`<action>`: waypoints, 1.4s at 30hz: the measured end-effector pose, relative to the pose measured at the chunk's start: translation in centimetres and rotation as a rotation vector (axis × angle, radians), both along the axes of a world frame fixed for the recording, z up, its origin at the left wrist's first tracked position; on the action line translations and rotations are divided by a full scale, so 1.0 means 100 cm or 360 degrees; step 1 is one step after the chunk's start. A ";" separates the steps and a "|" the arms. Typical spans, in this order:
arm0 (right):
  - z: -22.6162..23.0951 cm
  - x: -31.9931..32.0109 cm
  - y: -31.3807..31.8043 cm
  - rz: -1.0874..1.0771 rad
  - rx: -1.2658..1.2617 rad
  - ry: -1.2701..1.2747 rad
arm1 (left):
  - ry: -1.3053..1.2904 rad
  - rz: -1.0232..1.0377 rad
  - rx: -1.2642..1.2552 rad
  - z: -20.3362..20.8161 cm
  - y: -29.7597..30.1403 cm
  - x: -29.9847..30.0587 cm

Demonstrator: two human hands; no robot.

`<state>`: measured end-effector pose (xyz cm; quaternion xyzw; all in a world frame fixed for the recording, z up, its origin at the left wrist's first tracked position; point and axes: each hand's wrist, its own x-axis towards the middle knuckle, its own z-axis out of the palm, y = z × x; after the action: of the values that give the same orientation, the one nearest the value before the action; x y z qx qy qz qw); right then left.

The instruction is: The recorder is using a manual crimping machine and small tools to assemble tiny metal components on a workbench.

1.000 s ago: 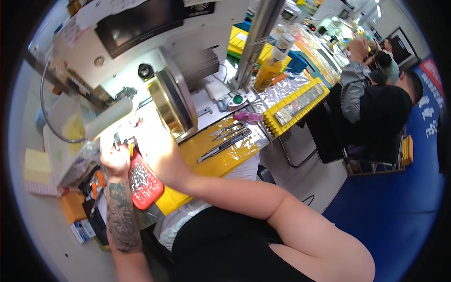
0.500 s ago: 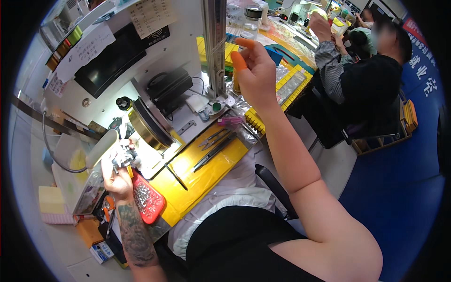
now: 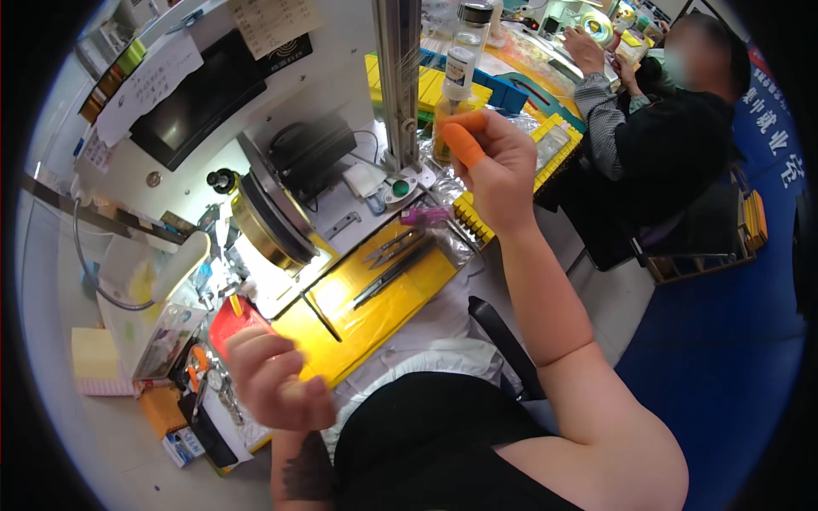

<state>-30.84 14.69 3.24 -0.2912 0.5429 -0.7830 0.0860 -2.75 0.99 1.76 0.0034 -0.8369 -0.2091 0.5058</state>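
My right hand (image 3: 501,170) is raised beside the metal post, in front of a bottle (image 3: 461,64). Orange finger covers sit on its thumb and index finger, which pinch together; anything between them is too small to see. Smeared by motion, my left hand (image 3: 285,379) hovers near my body with its fingers curled in, and whether it holds something is hidden. Behind it lies a red tray (image 3: 232,317), partly covered by the hand. Under the bright lamp light, beside the brass-coloured wheel (image 3: 260,230), small metal parts (image 3: 223,277) are hard to make out.
Scissors (image 3: 394,247) and dark tweezers (image 3: 383,281) lie on the yellow mat (image 3: 341,345). A purple lighter (image 3: 423,215) is beyond them. Yellow bins (image 3: 558,149) stand right of the post (image 3: 398,94). A co-worker (image 3: 673,145) sits at the upper right bench.
My left hand has left the small parts under the lamp and come back toward my body, over the red tray's near end. My right hand has dropped slightly rightward, thumb and index finger closing together.
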 end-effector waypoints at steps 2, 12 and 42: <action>0.002 0.009 0.010 -0.0002 -0.0030 -0.0023 | -0.0185 -0.0227 0.0150 0.012 0.022 -0.022; 0.018 0.037 0.030 0.0006 -0.0003 0.0131 | -0.0294 -0.0451 0.0883 0.023 0.048 -0.111; -0.006 -0.046 0.210 0.0379 0.2250 -0.0638 | -0.1112 -0.0125 0.1269 -0.026 0.009 0.055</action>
<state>-35.43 35.67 2.69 -0.0748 0.8558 -0.2705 0.4346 2.79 1.94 -0.82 0.2335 -0.8105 -0.5164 0.1481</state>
